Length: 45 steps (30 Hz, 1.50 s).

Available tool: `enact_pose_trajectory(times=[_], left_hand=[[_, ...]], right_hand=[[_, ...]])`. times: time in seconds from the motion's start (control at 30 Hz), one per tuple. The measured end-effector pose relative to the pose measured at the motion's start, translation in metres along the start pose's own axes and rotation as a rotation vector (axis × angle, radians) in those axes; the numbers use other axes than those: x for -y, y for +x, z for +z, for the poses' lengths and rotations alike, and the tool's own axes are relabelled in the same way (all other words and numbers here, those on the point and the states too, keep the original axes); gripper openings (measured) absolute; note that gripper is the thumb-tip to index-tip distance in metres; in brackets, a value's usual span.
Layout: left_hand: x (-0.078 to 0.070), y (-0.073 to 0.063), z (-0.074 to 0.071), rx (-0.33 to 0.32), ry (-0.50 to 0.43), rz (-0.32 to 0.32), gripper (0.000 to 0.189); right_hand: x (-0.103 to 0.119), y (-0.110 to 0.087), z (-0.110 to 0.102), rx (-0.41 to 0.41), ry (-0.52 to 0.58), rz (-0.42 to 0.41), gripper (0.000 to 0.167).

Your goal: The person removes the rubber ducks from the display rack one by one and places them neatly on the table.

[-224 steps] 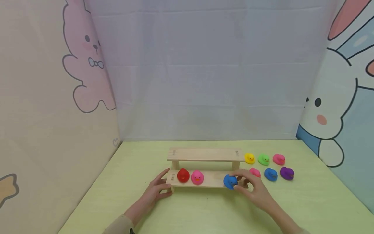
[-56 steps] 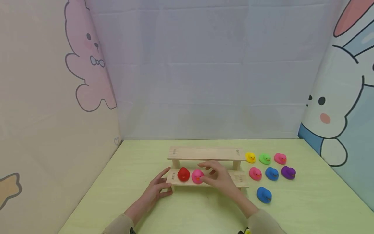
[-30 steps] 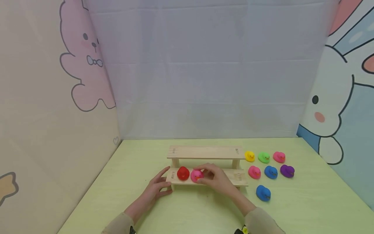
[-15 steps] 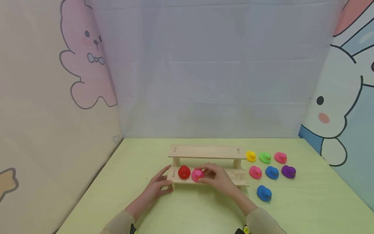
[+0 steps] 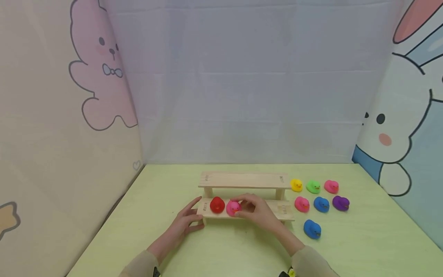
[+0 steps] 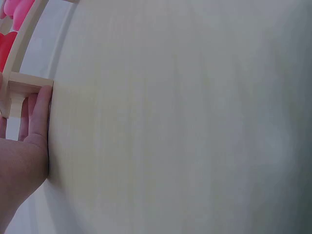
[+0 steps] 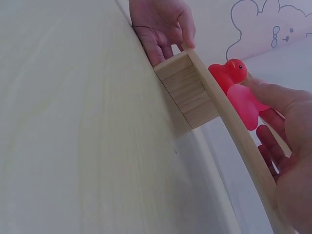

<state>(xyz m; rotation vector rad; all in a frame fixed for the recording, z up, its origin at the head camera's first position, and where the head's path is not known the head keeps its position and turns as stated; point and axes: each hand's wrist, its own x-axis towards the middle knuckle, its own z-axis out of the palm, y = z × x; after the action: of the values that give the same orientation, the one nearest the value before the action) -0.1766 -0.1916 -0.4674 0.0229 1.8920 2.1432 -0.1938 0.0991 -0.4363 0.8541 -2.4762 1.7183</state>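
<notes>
On the lower board of a two-step wooden rack (image 5: 249, 180) sit a red rubber duck (image 5: 217, 204) and a pink rubber duck (image 5: 233, 208), side by side near the left end. My right hand (image 5: 258, 213) pinches the pink duck between thumb and fingers, the duck still at board level. Part of the pink duck is covered by those fingers. At the rack's left end my left hand (image 5: 183, 222) rests its fairly straight fingers against the board's end and the leg. The right wrist view shows that left hand (image 7: 165, 27) at the rack's corner too.
Right of the rack, on the pale green table (image 5: 373, 231), stand several more ducks: yellow (image 5: 296, 185), green (image 5: 313, 187), pink (image 5: 331, 187), another pink (image 5: 302, 204), blue (image 5: 321, 204) and purple (image 5: 340, 203). A second blue duck (image 5: 312, 229) lies nearer the front.
The blue duck, earlier in my right hand over the rack's right end, now stands on the table at right. My right hand has moved left and taken hold of the pink duck.
</notes>
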Motion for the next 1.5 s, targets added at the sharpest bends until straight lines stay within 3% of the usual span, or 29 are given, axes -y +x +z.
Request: enact_pose_trajectory(times=[0.17,0.33,0.63,0.8,1.3,1.5], left_hand=[[0.0,-0.002,0.001,-0.01,-0.001,-0.006,0.072],[0.003,-0.004,-0.002,-0.007,0.0,-0.01,0.073],[0.002,-0.005,-0.002,-0.012,0.013,-0.009,0.073],[0.002,-0.005,-0.002,-0.005,0.011,-0.009,0.073],[0.002,-0.006,-0.002,-0.013,0.017,-0.005,0.073],[0.001,-0.004,-0.002,-0.012,0.02,-0.005,0.073]], right_hand=[[-0.002,-0.002,-0.002,-0.012,0.049,0.019,0.036],[0.009,-0.01,-0.007,-0.035,0.046,0.034,0.036],[0.031,-0.025,-0.038,-0.113,-0.15,-0.128,0.038],[0.04,-0.039,-0.056,-0.156,-0.213,-0.157,0.04],[0.043,-0.074,-0.104,-0.263,-0.346,-0.139,0.047],[0.039,-0.089,-0.125,-0.321,-0.418,-0.073,0.046]])
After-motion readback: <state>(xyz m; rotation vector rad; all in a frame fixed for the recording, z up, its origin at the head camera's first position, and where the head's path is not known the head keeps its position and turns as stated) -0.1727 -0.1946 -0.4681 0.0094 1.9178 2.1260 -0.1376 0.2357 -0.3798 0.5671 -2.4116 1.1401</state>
